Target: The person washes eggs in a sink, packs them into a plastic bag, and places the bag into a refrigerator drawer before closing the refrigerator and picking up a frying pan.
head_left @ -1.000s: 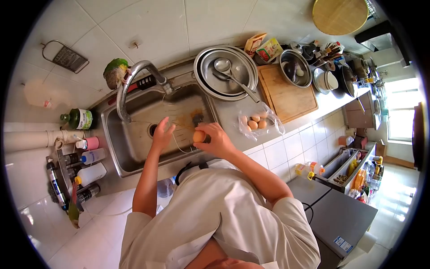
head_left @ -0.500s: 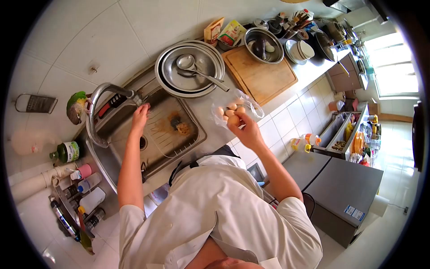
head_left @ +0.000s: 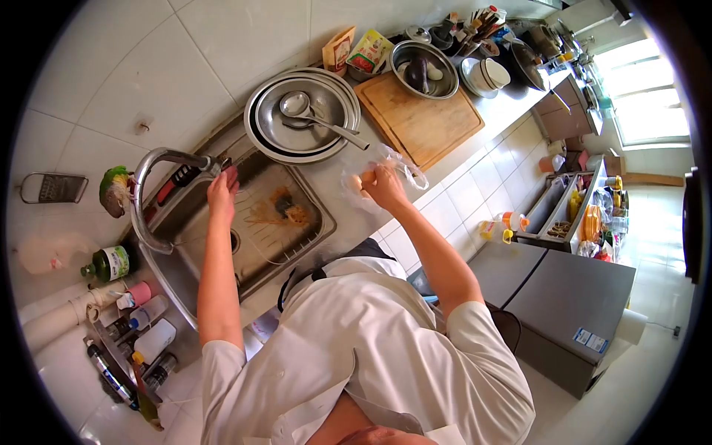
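My left hand (head_left: 222, 194) is raised over the sink's back edge, its fingers stretched out beside the base of the metal faucet (head_left: 152, 159). Whether they touch the faucet is hard to tell. On the counter right of the sink (head_left: 256, 211), my right hand (head_left: 387, 189) reaches into a clear plastic bag (head_left: 408, 170) of brown eggs. Its fingers are closed around an egg (head_left: 368, 177), and another egg (head_left: 356, 182) shows to its left. My fingers hide the rest of the eggs.
Stacked metal bowls (head_left: 259, 137) hold a ladle (head_left: 296, 104). Behind the bag lies a wooden cutting board (head_left: 423, 122), with a steel bowl (head_left: 445, 87) holding an eggplant at its back edge. A parrot (head_left: 115, 190) perches left of the faucet. Brown residue (head_left: 295, 214) lies in the sink.
My right hand has moved deeper over the eggs in the bag, covering several that showed before. My left hand stays by the faucet, with its fingers slightly turned. The whole view has shifted slightly.
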`<act>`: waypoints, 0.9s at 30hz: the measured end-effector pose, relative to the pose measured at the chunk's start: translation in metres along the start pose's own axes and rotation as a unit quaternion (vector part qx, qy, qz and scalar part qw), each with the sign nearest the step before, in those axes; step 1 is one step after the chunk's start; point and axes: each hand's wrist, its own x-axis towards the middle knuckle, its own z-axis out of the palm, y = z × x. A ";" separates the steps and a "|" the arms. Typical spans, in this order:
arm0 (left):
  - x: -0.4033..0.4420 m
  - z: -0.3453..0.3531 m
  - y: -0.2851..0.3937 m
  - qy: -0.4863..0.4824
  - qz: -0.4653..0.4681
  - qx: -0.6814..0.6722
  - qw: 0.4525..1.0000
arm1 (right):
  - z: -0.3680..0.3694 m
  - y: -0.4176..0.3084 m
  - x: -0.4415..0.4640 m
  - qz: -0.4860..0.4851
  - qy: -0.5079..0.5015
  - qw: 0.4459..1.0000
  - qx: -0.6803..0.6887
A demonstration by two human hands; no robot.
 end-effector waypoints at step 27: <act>-0.166 0.038 -0.111 -0.043 -0.070 0.223 0.971 | 0.046 0.033 0.062 -0.195 -0.135 0.951 -0.197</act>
